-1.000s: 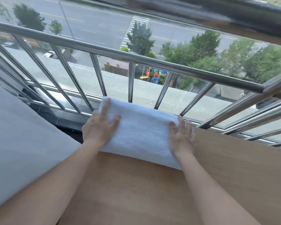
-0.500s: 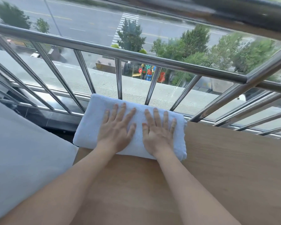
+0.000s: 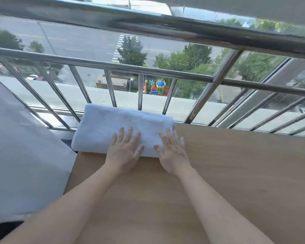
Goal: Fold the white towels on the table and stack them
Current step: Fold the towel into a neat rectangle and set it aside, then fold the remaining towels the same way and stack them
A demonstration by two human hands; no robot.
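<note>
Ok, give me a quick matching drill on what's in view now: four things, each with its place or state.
1. folded towel
2. left hand
3. right hand
4. railing

a. flat on the towel's right end
b. beyond the table's far edge
c. on the table's far left corner
d. flat near the towel's middle

Pairs: 1-c, 2-d, 3-a, 4-b

white towel (image 3: pixel 120 124) folded, table's far-left corner
</note>
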